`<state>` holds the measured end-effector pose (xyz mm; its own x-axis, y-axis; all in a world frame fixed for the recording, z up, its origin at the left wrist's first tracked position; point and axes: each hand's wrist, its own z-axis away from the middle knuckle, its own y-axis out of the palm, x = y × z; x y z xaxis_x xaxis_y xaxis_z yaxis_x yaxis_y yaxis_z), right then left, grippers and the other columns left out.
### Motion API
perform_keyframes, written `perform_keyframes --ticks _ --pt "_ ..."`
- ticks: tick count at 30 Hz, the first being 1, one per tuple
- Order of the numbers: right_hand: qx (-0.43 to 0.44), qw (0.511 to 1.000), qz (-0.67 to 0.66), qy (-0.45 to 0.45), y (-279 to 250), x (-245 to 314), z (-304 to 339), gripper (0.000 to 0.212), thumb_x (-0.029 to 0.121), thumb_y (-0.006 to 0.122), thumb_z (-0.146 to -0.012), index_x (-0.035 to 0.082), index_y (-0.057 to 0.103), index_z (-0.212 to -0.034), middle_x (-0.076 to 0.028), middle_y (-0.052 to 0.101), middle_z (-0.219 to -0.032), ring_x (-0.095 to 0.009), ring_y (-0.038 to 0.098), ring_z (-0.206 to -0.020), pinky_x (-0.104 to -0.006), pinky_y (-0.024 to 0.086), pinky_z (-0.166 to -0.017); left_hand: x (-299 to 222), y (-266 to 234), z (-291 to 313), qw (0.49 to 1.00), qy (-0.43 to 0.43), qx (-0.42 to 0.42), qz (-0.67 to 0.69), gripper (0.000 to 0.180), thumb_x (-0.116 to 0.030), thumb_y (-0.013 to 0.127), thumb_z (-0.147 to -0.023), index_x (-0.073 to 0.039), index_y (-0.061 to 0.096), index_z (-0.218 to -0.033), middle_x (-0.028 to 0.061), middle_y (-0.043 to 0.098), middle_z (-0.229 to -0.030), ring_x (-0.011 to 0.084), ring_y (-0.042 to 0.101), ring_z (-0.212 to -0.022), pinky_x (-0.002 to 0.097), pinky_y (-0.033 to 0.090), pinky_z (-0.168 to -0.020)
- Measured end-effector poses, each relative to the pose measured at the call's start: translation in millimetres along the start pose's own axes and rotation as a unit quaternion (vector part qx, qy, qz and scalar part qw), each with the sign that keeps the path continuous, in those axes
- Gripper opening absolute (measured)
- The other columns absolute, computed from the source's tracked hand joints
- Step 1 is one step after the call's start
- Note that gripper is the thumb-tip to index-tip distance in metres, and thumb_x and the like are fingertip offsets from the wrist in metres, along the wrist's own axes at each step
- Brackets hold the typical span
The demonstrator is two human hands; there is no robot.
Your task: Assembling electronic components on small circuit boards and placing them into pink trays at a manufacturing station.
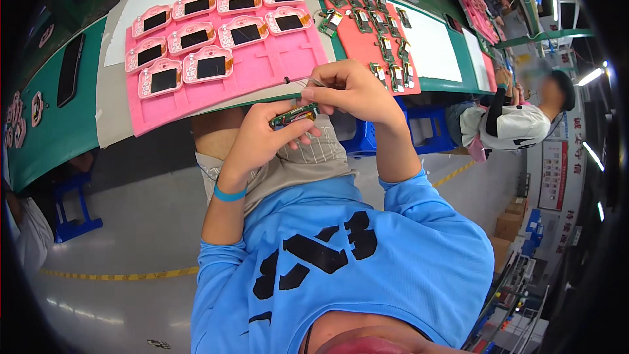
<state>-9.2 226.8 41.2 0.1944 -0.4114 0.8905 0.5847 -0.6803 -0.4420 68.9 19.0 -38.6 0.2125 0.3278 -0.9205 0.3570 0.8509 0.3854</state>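
Note:
My left hand, with a blue band at the wrist, is closed around a small green circuit board that carries wires and parts. The board is held on edge just off the table's near side. My right hand is in a pinch at the board's upper right end. Thin pale strands run from its fingertips toward a small black piece over the edge of the pink tray; what exactly the fingertips grip is too small to make out.
The pink foam tray bears several pink device shells with dark screens. To its right, several green circuit boards lie on a red mat. A phone lies at left. Blue stools stand under the table. Another person sits at right.

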Motion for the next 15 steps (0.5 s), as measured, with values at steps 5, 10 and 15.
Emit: perform_keyframes --ticks 5,10,15 --pt "-0.005 0.992 -0.129 -0.002 13 3 -1 0.012 0.011 0.074 -0.100 -0.001 0.075 -0.102 -0.003 0.069 -0.080 -0.006 0.053 -0.062 -0.0202 0.038 -0.053 3 -5 -5 0.997 -0.007 0.060 0.042 0.025 -0.012 0.068 -0.103 0.006 0.077 -0.117 0.0156 0.082 -0.095 0.0104 0.068 -0.072 0.0193 0.053 -0.061" --pt "0.011 0.981 -0.194 -0.030 17 0 -1 0.013 0.011 0.071 -0.103 -0.001 0.073 -0.107 -0.004 0.069 -0.081 -0.006 0.055 -0.063 -0.0204 0.040 -0.053 6 -10 -16 0.988 -0.009 0.124 0.091 0.023 -0.011 0.069 -0.101 0.007 0.077 -0.115 0.0163 0.082 -0.092 0.0113 0.068 -0.071 0.0198 0.053 -0.060" --pt "-0.022 0.981 -0.183 -0.059 20 -17 -12 0.014 0.010 0.069 -0.103 0.000 0.073 -0.112 -0.003 0.068 -0.082 -0.006 0.056 -0.067 -0.0218 0.041 -0.055 -2 -11 -15 0.992 -0.016 0.075 0.097 0.021 -0.009 0.070 -0.099 0.007 0.077 -0.110 0.0162 0.080 -0.088 0.0100 0.064 -0.064 0.0183 0.048 -0.054"
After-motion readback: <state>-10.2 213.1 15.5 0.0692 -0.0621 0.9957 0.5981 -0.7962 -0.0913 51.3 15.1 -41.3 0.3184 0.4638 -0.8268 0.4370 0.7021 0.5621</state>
